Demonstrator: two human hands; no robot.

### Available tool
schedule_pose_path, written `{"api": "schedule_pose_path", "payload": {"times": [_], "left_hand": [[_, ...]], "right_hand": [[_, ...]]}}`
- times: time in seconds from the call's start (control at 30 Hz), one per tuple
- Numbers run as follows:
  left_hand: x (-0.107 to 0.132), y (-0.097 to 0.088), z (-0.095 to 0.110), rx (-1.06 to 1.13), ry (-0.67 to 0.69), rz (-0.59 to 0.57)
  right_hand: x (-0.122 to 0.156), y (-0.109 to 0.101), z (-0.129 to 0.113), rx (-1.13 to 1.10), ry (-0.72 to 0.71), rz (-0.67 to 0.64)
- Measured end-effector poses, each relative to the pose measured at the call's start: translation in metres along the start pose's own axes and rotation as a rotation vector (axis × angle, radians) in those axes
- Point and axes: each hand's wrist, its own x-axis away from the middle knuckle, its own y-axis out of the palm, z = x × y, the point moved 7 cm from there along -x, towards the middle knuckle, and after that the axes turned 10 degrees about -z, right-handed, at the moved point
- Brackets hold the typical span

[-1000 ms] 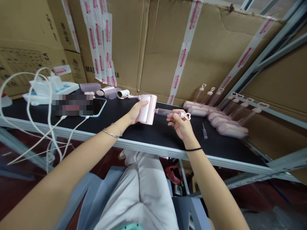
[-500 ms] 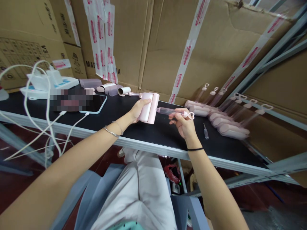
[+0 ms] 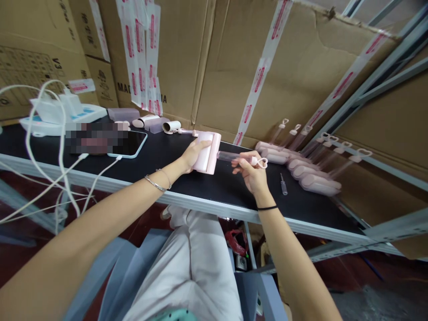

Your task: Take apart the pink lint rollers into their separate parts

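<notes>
My left hand (image 3: pixel 191 157) is wrapped around the pink and white head of a lint roller (image 3: pixel 209 154), its thumb on the white part. From the head a clear pinkish handle (image 3: pixel 227 155) runs right and ends in a pink heart-shaped loop (image 3: pixel 262 163). The fingers of my right hand (image 3: pixel 250 171) close on this handle near the loop. Right of that hand, a small screwdriver (image 3: pixel 283 184) with a clear grip lies on the black tabletop (image 3: pixel 214 189).
Several similar lint rollers (image 3: pixel 319 183) stand in a row at the right, handles up. Roller parts (image 3: pixel 158 125) lie along the back. At left are a phone (image 3: pixel 129 145), a power strip (image 3: pixel 90 113) and white cables (image 3: pixel 62 178). Cardboard (image 3: pixel 220 67) walls the back.
The view has shifted slightly. Both hands keep their hold on the lint roller, and the right hand sits a little closer to the head.
</notes>
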Motion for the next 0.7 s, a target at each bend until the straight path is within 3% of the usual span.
{"api": "schedule_pose_path", "payload": {"times": [0.2,0.3,0.37,0.53,0.6,0.7], "left_hand": [[-0.008,0.012,0.004,0.022,0.157,-0.026],[-0.016,0.012,-0.008,-0.060,0.072,-0.072],[-0.019,0.004,-0.017,-0.197,-0.040,-0.050],[-0.021,-0.021,-0.024,-0.449,-0.178,0.077],[-0.022,-0.022,-0.025,-0.479,-0.181,0.089],[-0.022,-0.019,-0.028,-0.500,-0.182,0.061]], "right_hand": [[-0.013,0.027,0.014,-0.168,0.026,0.058],[-0.030,0.024,0.016,-0.107,0.033,0.122],[-0.044,-0.001,0.005,0.081,0.025,0.188],[-0.075,-0.115,-0.045,0.790,0.038,0.342],[-0.079,-0.159,-0.051,0.922,0.130,0.368],[-0.077,-0.204,-0.048,1.138,0.242,0.417]]}}
